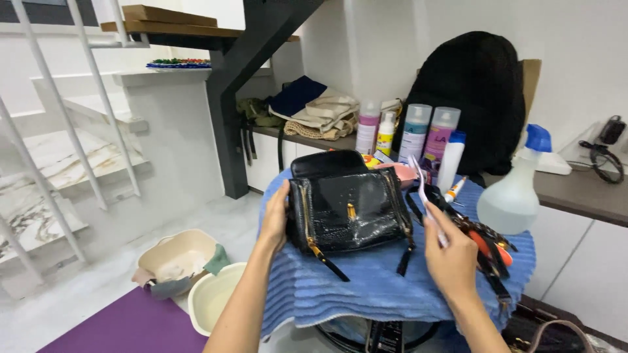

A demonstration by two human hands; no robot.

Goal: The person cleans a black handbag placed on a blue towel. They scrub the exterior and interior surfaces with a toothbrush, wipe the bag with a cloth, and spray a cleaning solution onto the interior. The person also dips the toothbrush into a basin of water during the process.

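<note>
A glossy black patent-leather handbag (347, 209) with gold zips lies on a blue ribbed towel (366, 287) spread over a round stand in the middle of the scene. The left hand (275, 219) rests against the bag's left end, fingers loosely curled along its side and thumb toward the top edge; it steadies rather than clamps. The right hand (451, 258), nearer and to the right of the bag, has its fingers pressed together around the handle of a thin white toothbrush-like brush (425, 202), whose head points up and away, just beside the bag's right end and not clearly touching it.

On the far right of the towel stands a clear spray bottle with a blue trigger (513, 189). Behind the bag stand 4 plastic bottles (415, 134). On the floor at near left lie 2 cream basins (196, 274).
</note>
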